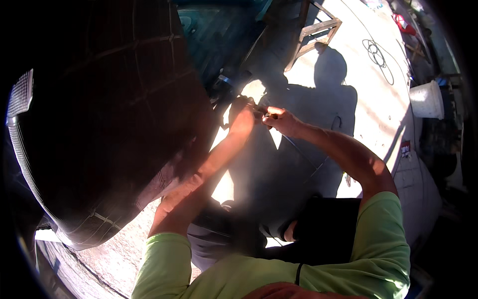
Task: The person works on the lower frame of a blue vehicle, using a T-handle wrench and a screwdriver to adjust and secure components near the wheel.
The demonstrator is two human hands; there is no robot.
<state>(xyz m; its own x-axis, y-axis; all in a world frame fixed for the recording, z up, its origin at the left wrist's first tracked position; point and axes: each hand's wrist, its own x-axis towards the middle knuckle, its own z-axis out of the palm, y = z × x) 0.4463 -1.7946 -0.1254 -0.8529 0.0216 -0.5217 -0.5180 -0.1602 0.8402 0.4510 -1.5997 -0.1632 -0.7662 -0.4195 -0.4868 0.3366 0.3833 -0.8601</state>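
Note:
My left hand point(242, 110) reaches out beside the lower edge of a large dark, curved shell point(124, 124) with stitched-looking lines. Its fingers are in shadow and curl around something I cannot make out. Right next to it, my right hand point(281, 121) is closed in a pinch on a small yellowish-brown piece, too small to name. From below the right hand a thin rod or wire point(298, 148) slants down to the right over the shaded ground. Where the two hands meet, the details are lost in dark shadow and glare.
A wooden frame point(318, 29) stands ahead on the sunlit ground. To its right lies a coil of thin black cable point(377, 56). A white bucket point(427, 100) is at the far right, near dark clutter and a red item point(404, 24). My own shadow covers the middle.

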